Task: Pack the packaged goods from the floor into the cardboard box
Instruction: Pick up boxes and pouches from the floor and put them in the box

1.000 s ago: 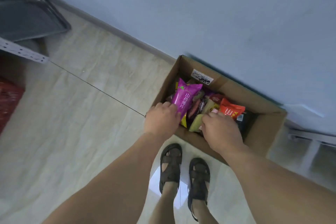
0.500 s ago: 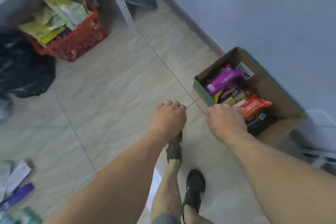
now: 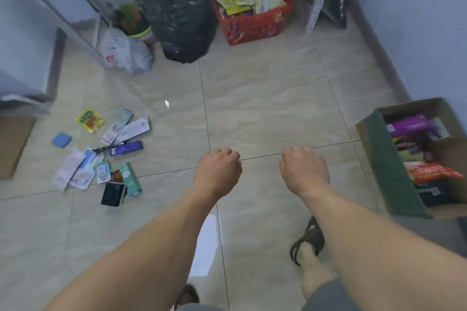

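The cardboard box (image 3: 381,159) stands at the right edge against the wall, filled with snack packs, a purple pack (image 3: 409,125) and a red pack (image 3: 433,171) on top. Several packaged goods lie scattered on the floor at the left: a yellow packet (image 3: 90,120), a dark blue box (image 3: 127,148), a black box (image 3: 113,194), a teal box (image 3: 130,179). My left hand (image 3: 217,171) and my right hand (image 3: 303,169) hover over bare tiles in the middle, fingers curled, holding nothing.
A red basket (image 3: 255,24) of packets, a black bag (image 3: 183,24) and a white plastic bag (image 3: 123,50) sit under a metal shelf at the back. Flat cardboard (image 3: 11,144) lies at the far left. My sandalled foot (image 3: 307,241) stands below the right hand.
Both hands have left the box, letting go of the purple and red packs. My view has swung left, so the box now sits at the right edge and the scattered goods appear.
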